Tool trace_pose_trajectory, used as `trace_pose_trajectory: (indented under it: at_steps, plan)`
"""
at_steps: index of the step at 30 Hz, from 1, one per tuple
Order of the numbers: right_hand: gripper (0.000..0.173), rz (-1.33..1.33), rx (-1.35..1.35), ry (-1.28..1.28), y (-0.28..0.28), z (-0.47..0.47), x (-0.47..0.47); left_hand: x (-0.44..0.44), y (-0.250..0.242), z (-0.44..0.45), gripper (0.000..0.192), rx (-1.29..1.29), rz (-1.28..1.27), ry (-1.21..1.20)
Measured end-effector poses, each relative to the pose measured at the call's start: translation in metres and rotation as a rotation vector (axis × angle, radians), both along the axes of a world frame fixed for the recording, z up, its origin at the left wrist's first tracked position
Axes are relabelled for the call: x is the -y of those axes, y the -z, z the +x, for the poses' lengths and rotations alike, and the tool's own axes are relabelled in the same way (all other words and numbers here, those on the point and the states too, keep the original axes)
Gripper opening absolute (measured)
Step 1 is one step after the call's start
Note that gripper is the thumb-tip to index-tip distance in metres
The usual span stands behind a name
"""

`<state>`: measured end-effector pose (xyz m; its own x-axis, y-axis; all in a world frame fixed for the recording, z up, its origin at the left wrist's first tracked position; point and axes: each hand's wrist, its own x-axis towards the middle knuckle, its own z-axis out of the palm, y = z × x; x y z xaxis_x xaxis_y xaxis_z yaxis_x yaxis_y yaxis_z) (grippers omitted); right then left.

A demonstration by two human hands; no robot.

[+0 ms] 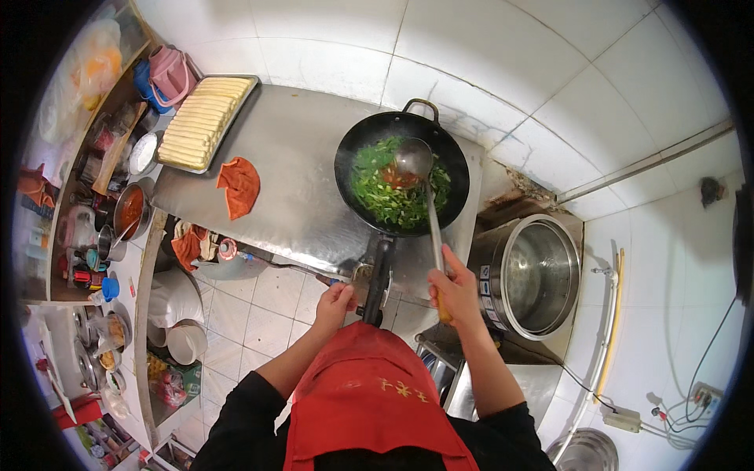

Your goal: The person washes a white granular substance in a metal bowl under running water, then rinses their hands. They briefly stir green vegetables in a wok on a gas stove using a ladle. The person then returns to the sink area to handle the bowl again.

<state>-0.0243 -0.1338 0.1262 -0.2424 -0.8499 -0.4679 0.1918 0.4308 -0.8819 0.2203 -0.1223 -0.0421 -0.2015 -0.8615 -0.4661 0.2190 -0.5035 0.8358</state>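
Note:
A black wok [347, 194] sits on the steel counter, its long handle [380, 271] pointing toward me. Chopped green vegetables [383, 200] fill its bottom, with some red sauce near the middle. My right hand [456, 288] is closed around the wooden end of a metal ladle [433, 215], whose bowl rests over the greens and the red sauce. My left hand [337, 303] is left of the wok handle, fingers curled near a fitting under the counter's front edge; whether it grips anything there is hidden.
An orange cloth [238, 187] and a tray of pale dough strips [203, 120] lie on the counter [288, 153] to the left. Bowls, including one of red sauce [131, 211], line the side shelf. A large steel pot [539, 277] stands at the right.

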Motion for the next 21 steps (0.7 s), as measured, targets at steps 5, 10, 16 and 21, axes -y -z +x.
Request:
trace_pose_trajectory:
  at_steps: [5,10,16,21]
  plan:
    - [0.066,0.125,0.240,0.020,-0.017,0.002,-0.008,0.029,-0.082,-0.034,0.017,-0.330,0.291,0.114]
    - [0.067,0.090,0.284,0.074,-0.010,-0.009,0.005,0.025,-0.076,-0.050,0.014,-0.129,0.037,0.255]
    - [0.066,0.177,0.412,0.107,-0.028,-0.027,-0.021,0.022,-0.087,-0.051,0.014,0.020,0.041,0.227]
    - [0.066,0.085,0.399,0.128,-0.010,-0.020,0.003,0.023,-0.082,-0.059,0.017,0.126,-0.016,0.233]
